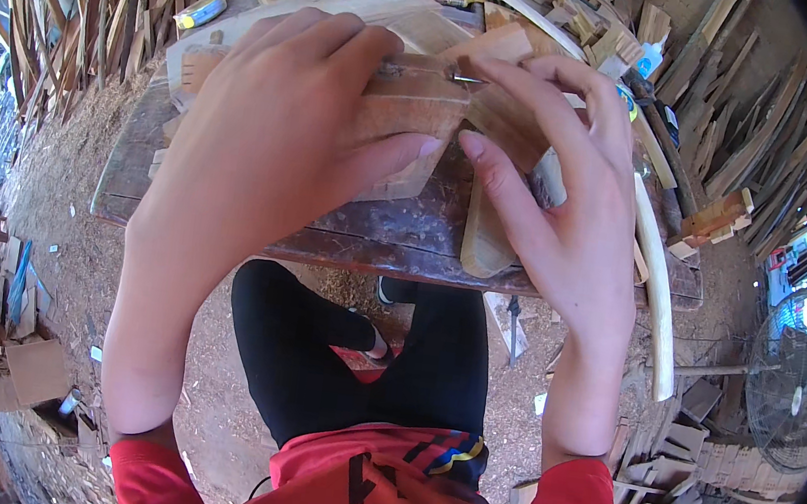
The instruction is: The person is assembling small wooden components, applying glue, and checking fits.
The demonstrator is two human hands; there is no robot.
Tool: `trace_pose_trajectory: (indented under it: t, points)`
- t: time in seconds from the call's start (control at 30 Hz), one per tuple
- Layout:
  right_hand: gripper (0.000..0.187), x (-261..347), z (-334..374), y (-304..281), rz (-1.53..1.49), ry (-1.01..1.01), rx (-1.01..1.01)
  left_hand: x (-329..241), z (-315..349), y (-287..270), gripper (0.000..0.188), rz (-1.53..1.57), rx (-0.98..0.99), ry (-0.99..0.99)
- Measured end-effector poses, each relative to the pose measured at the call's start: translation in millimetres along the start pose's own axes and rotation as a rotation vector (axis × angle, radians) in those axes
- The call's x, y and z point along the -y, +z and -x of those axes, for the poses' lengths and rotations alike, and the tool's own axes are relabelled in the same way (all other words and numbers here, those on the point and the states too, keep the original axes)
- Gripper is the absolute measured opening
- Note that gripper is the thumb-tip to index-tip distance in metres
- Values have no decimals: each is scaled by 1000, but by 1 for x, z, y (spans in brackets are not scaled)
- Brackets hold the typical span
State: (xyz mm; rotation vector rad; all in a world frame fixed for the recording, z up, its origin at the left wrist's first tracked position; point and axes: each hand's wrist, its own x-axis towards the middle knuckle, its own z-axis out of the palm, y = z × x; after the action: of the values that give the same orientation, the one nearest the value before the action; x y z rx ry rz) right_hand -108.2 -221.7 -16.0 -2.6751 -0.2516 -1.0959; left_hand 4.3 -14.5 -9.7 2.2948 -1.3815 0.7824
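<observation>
My left hand (274, 120) is wrapped over a wooden block (412, 102) above the workbench, its thumb along the near face and its fingers over the far side. The block's right end shows past the hand; the rest is covered. At that end my right hand (574, 172) is curved, with index fingertip and thumb tip apart. Under the index finger a small shiny metal piece (465, 79) sticks out of the block's top edge; its kind cannot be made out. Below the right hand lies a wooden piece with a rounded end (487, 247).
The dark worn workbench (364, 244) carries several boards and offcuts. A curved pale wood strip (657, 303) hangs over its right edge. A white bottle (650, 59) stands at the back right. Wood strips (728, 151) lean at both sides, and a fan (795, 386) stands right.
</observation>
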Motion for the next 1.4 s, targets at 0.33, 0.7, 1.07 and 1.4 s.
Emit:
trace_pose_trajectory:
  t: [0.33,0.7,1.07,1.4]
  points:
    - [38,0,-1,1,8,22,15,-4,3,2,51,48,-24,-32]
    - [16,5,1,-3,-426,303,32,-17,13,-4,55,36,-70,-1]
    - [12,6,7,0,-801,592,28,-26,20,-7,54,35,-27,-44]
    - [15,-5,12,0,-873,542,76,-35,16,-5,56,15,-29,-59]
